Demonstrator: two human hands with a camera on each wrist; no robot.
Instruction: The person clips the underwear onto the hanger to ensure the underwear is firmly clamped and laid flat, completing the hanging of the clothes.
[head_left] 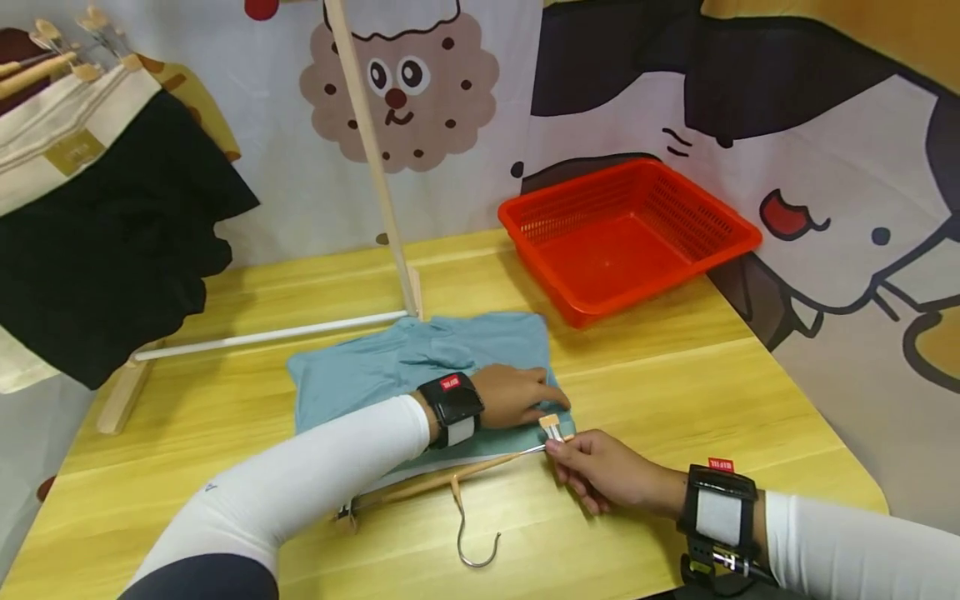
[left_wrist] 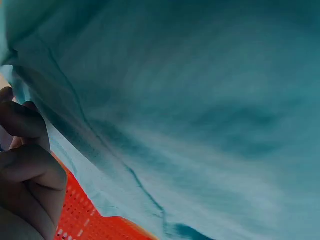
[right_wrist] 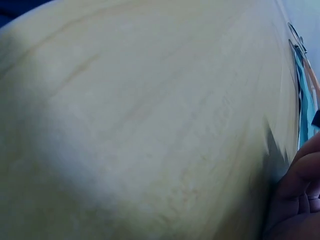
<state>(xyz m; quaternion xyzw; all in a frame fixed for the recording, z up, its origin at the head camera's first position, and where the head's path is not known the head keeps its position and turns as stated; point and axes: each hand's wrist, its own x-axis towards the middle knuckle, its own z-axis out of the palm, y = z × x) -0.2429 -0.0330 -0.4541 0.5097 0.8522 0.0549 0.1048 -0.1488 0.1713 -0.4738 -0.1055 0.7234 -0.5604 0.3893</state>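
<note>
A folded teal garment (head_left: 390, 367) lies on the wooden table (head_left: 675, 392). Along its near edge lies a wooden clip hanger (head_left: 442, 482) with a metal hook (head_left: 468, 537). My left hand (head_left: 517, 398) rests on the garment's right corner, fingers curled at the cloth edge beside the hanger's right clip (head_left: 552, 427). My right hand (head_left: 600, 475) pinches that clip from the right. The left wrist view is filled by the garment (left_wrist: 200, 100), with the left fingers (left_wrist: 30, 170) at its edge. In the right wrist view only blurred table (right_wrist: 125, 125) and my fingers (right_wrist: 300, 195) show.
A red plastic basket (head_left: 697, 208) stands at the table's far right, also in the left wrist view (left_wrist: 80, 215). A wooden rack pole (head_left: 371, 150) rises behind the garment, its white base bar (head_left: 270, 335) running left. Dark clothes (head_left: 112, 242) hang at the left.
</note>
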